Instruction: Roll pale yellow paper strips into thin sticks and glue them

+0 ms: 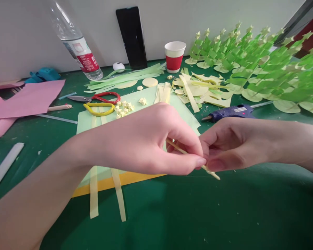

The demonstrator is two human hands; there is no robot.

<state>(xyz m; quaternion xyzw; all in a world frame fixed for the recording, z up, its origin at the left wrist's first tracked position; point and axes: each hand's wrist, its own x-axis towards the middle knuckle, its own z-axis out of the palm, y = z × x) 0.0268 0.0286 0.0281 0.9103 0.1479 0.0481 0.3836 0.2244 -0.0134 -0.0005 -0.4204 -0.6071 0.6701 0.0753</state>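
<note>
left hand (pixel 151 142): fingers pinched closed on pale strip (pixel 182 150) | right hand (pixel 234 146): fingers curled beside left's, hold can't be told | strip tip exposed just below fingers | glue gun (pixel 231 113) seen beyond right fingers

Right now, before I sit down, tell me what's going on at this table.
The person's left hand pinches a thin pale-yellow strip, with the right hand close up against its fingertips; whether that hand grips it too is hard to tell. Small folded stars lie near the scissors, and a glue gun lies beyond the right hand. Star-topped green paper plants stand at the back right.
</note>
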